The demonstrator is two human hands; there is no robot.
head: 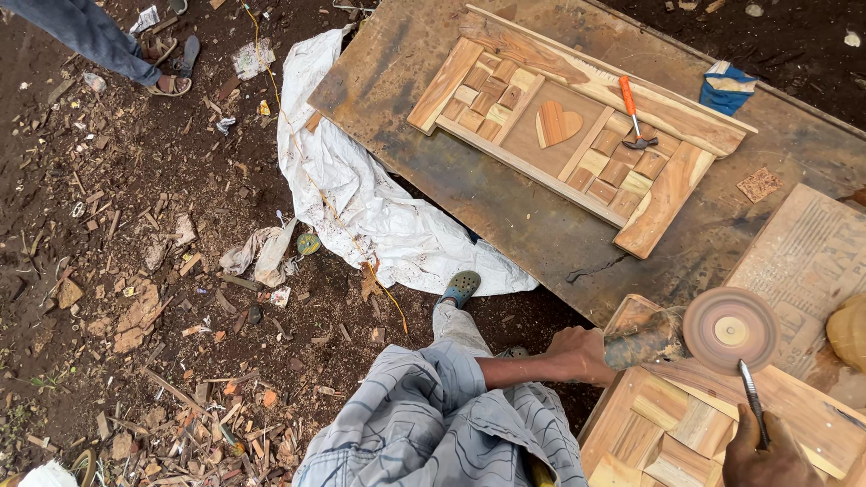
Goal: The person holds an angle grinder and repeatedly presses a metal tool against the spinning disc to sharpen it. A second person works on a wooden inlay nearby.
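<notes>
Left grip [582, 353] clamped on grimy grinder body [642, 335], spinning round sanding disc [730, 329] kept clear above pale patchwork wood panel [667, 433]; right grip [765, 455] clenched round thin metal tool [753, 401].

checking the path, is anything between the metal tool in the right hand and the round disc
Nothing visible stands between them. The metal tool in the right hand points up, and its tip reaches the lower rim of the round disc. The left hand is at the rusty machine body, off that line.
</notes>
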